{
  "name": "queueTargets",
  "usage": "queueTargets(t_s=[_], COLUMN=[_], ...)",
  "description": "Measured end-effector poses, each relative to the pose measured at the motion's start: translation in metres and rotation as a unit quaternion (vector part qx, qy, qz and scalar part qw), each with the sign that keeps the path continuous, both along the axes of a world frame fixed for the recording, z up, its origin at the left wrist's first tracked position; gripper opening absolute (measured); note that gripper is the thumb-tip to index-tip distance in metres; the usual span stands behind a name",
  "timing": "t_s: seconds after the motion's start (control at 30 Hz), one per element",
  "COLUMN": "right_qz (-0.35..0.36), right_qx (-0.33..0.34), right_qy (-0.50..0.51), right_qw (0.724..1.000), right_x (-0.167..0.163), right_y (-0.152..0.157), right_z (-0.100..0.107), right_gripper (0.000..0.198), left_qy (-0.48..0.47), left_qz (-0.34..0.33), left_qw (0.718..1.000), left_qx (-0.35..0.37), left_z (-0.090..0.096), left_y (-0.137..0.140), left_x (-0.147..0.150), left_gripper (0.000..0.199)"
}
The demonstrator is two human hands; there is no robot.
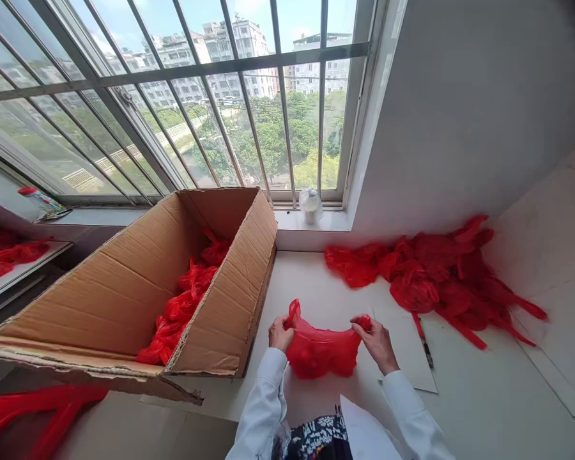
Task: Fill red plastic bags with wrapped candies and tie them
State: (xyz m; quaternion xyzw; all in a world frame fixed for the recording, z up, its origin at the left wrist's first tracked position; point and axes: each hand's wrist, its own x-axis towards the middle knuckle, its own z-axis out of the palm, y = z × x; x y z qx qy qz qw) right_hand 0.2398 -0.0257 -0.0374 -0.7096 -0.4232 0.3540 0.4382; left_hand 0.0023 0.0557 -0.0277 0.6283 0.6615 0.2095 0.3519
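A red plastic bag (322,354) rests on the white tabletop in front of me, bulging with contents I cannot make out. My left hand (280,333) pinches one of its handles, whose loop sticks up above the fingers. On the other side, my right hand (374,340) has its fingers closed on the opposite handle. The bag's top edge is stretched between both hands. Left of my hands stands an open cardboard box (234,326) with several knotted red bags (186,306) inside.
Loose red plastic bags (431,268) lie heaped along the wall at right. A pen (427,351) lies on a white sheet (407,358) beside them. On the sill below the barred window is a small wrapped container (310,206). A red stool (43,409) shows at lower left.
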Motion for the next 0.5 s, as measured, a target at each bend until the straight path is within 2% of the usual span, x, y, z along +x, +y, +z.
queueTargets(t_s=[0.07, 0.17, 0.33, 0.4, 0.5], right_qz=[-0.002, 0.003, 0.003, -0.003, 0.024], right_qx=[0.005, 0.019, 0.048, 0.058, 0.054], right_qy=[0.008, 0.04, 0.045, 0.027, -0.034], right_qw=[1.0, 0.999, 0.998, 0.998, 0.998], right_x=[0.002, 0.002, -0.002, -0.003, -0.003], right_y=[0.001, 0.004, 0.006, 0.006, 0.002], right_z=[0.004, 0.014, 0.038, 0.042, 0.038], right_gripper=[0.027, 0.031, 0.04, 0.041, 0.035], left_qy=[-0.058, -0.14, -0.217, -0.248, -0.251], left_qz=[-0.018, -0.051, -0.088, -0.093, -0.079], left_qw=[0.998, 0.989, 0.972, 0.964, 0.965], left_qx=[-0.006, -0.005, 0.012, 0.012, -0.013], left_z=[0.012, 0.035, 0.076, 0.082, 0.077], left_y=[-0.003, -0.008, -0.017, -0.022, -0.031], left_x=[-0.003, -0.005, -0.01, -0.011, -0.011], left_gripper=[0.009, 0.021, 0.033, 0.033, 0.035])
